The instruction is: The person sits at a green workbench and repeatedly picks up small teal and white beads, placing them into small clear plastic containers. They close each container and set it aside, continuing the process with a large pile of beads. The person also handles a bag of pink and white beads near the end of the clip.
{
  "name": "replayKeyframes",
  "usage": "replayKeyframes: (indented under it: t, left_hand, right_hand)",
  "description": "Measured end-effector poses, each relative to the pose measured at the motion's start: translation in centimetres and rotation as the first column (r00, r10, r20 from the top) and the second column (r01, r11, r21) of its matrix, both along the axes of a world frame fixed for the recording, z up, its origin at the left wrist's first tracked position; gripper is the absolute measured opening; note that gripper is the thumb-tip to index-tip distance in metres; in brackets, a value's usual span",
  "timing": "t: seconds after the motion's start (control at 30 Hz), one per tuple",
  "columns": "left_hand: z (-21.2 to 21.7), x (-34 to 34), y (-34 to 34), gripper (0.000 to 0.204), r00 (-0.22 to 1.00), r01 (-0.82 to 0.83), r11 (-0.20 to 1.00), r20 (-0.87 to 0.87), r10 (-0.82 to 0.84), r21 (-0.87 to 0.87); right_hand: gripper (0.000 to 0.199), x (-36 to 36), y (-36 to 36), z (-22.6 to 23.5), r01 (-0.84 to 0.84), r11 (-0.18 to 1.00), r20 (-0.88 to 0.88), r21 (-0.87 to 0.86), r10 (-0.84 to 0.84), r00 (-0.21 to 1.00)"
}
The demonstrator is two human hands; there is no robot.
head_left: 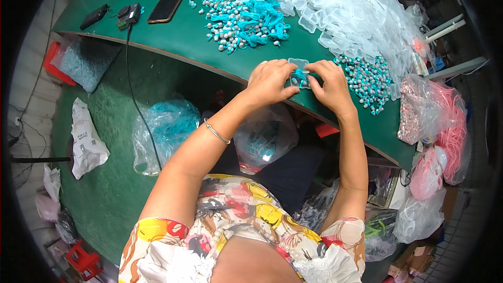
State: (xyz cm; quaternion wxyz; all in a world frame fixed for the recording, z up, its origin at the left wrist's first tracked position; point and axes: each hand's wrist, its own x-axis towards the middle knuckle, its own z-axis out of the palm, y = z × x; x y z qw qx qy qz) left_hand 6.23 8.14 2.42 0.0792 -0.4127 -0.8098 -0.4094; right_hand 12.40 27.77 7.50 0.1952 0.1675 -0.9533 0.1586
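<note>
Single view only, head-worn fisheye, left unit of the pair. Looks steeply down over the wearer's chest and both forearms, which enter from the lower edge. Left hand [268, 81] and right hand [329, 85] sit just above frame centre, close to the lens. Green surface [183, 34] runs beyond the hands toward the upper edge; its straight edge bows. Floor [105, 194] shows left of and below the left hand. Dark rim vignettes the corners.
</note>
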Motion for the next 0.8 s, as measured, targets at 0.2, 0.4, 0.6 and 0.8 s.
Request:
replayKeyframes:
  t: [0.2,0.4,0.6,0.8]
  left_hand:
    - [0.1,0.0,-0.1,0.045,1.000,0.006,1.000,0.020,-0.006,-0.012]
    - [0.3,0.1,-0.1,0.043,1.000,0.008,1.000,0.030,-0.008,-0.019]
    - [-0.1,0.1,-0.2,0.043,0.999,0.016,1.000,-0.035,-0.015,0.005]
    - [-0.2,0.1,-0.2,0.043,0.995,0.008,1.000,-0.096,-0.005,0.024]
  right_hand:
    - [0.015,-0.3,-0.5,-0.5,-0.052,0.999,0.022,0.002,0.052,0.998]
    - [0.013,-0.4,-0.8,-0.3,-0.096,0.995,0.015,0.029,0.095,0.995]
    - [0.016,-0.4,-0.6,-0.6,-0.110,0.994,-0.004,-0.020,0.110,0.994]
    - [0.021,-2.8,1.1,-1.6,0.106,0.981,0.068,-0.163,-0.096,0.993]
